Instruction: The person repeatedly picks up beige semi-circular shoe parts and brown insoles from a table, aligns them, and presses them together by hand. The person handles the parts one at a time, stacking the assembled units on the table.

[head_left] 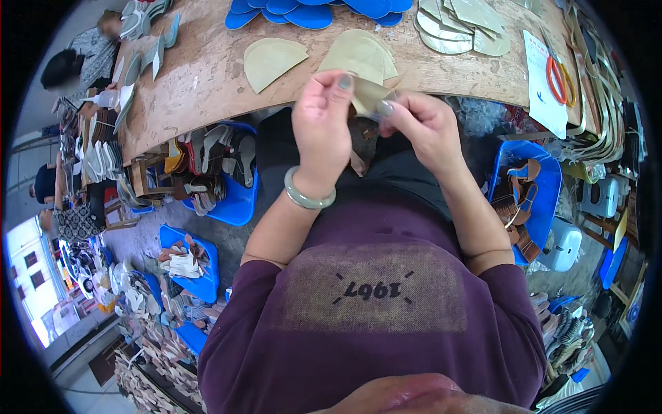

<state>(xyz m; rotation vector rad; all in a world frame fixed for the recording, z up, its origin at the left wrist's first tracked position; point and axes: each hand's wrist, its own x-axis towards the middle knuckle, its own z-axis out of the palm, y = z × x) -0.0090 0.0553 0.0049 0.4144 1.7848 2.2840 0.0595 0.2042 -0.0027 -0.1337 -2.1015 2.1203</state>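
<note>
Just off the front edge of the wooden table (pixel 207 103), both my hands pinch one beige sheet piece (pixel 369 90), thin and bent between them. My left hand (pixel 323 121), with a pale bangle at its wrist, grips one end between thumb and fingers. At the other end, my right hand (pixel 426 127) pinches it with thumb and fingertips; its edge there is blurred. Directly beyond lies a small stack of beige rounded pieces (pixel 355 54). A half-round beige piece (pixel 271 62) lies flat to its left.
Blue oval pieces (pixel 308 15) and pale glossy pieces (pixel 441 38) are piled at the back. Orange-handled scissors (pixel 552 76) rest on a white paper (pixel 538 52) at right. Blue bins (pixel 238 207) of shoe parts stand below both sides. Other people (pixel 83 58) are at far left.
</note>
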